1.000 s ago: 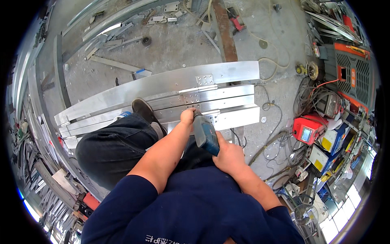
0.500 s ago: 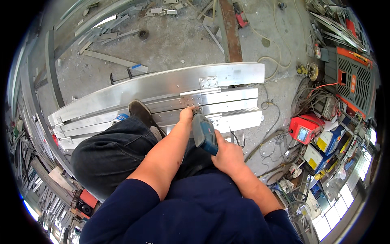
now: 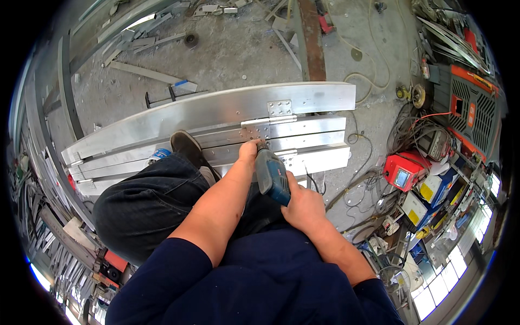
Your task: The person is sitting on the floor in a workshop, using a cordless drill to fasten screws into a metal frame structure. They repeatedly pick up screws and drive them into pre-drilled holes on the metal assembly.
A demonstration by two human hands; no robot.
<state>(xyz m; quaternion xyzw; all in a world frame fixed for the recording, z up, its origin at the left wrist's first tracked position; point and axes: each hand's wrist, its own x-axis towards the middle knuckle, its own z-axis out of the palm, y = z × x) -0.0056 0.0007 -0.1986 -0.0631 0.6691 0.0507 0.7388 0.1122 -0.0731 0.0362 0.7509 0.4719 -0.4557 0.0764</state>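
Observation:
My right hand [image 3: 304, 205] is wrapped round the handle of a blue-green power drill [image 3: 272, 176], which points away from me and down at the metal. Beside the drill's nose, my left hand [image 3: 249, 151] has its fingers drawn together; what they pinch, if anything, is too small to make out. Both hands are over a set of long silver metal profiles [image 3: 319, 97] joined by hinges. Just beyond the left fingertips is a hinge plate with several holes [image 3: 254, 131]. Another hinge plate [image 3: 280, 109] is fixed to the far profile. The drill's tip is hidden by my left fingers.
My shoe [image 3: 187, 147] rests on the profiles at the left. A rusty beam [image 3: 312, 43] runs behind them. To the right lie tangled cables [image 3: 414, 127], a red machine [image 3: 403, 172] and an orange-grey machine [image 3: 474, 111]. Metal offcuts [image 3: 146, 43] litter the far floor.
The view has shifted slightly. Both hands and the drill stay in nearly the same place on the profiles, with the same grip.

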